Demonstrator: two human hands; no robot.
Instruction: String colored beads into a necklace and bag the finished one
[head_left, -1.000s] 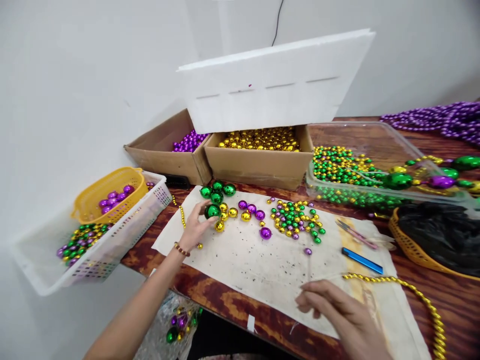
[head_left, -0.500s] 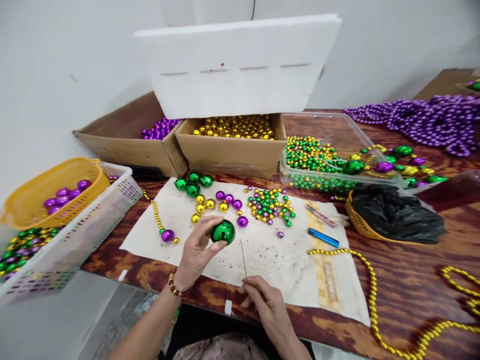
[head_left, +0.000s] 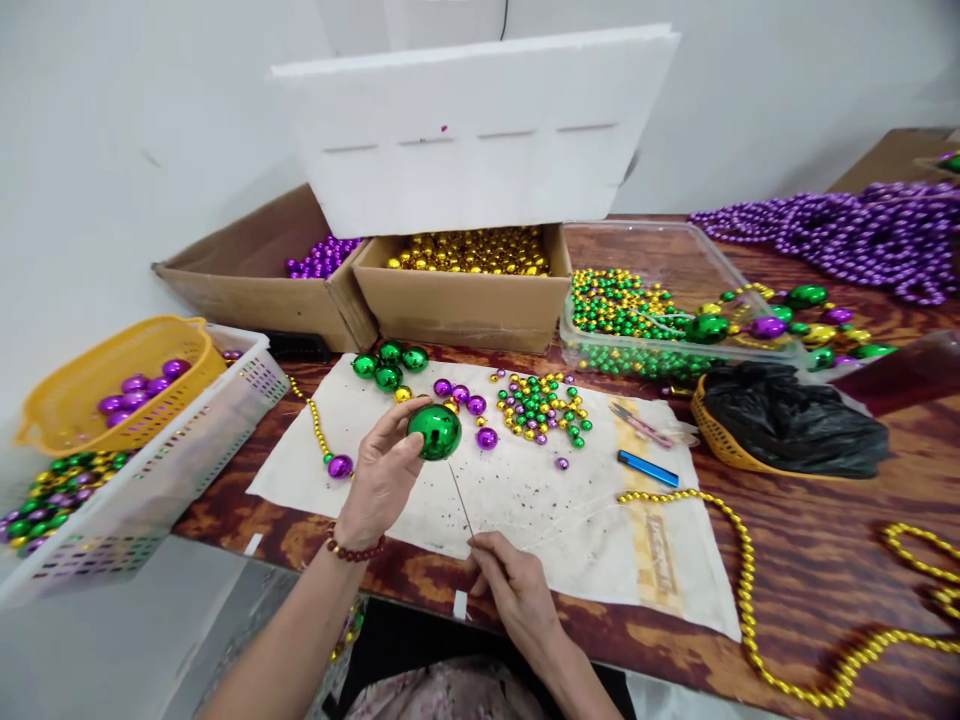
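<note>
My left hand (head_left: 386, 475) grips a large shiny green ball (head_left: 436, 433) between thumb and fingers, above a white cloth (head_left: 525, 520). Lower down, my right hand (head_left: 510, 580) pinches a long thin needle (head_left: 462, 500), whose upper end points up toward the underside of the ball. Whether the tip touches the ball I cannot tell. Beyond my left hand lie green balls (head_left: 388, 377), with gold balls partly hidden behind the held ball. Purple balls (head_left: 487, 438) and a cluster of small mixed beads (head_left: 541, 405) are spread to the right of it.
Cardboard boxes of purple beads (head_left: 322, 258) and gold beads (head_left: 472, 252) stand at the back, beside a clear tray (head_left: 675, 350). A white basket (head_left: 150, 500) is at the left. To the right are a blue lighter-like object (head_left: 647, 469), a gold bead string (head_left: 744, 590) and a black bag (head_left: 795, 420).
My left hand has raised the green ball slightly up and left, turning it. My right hand has shifted a little left and up with the needle, which now leans more to the left.
</note>
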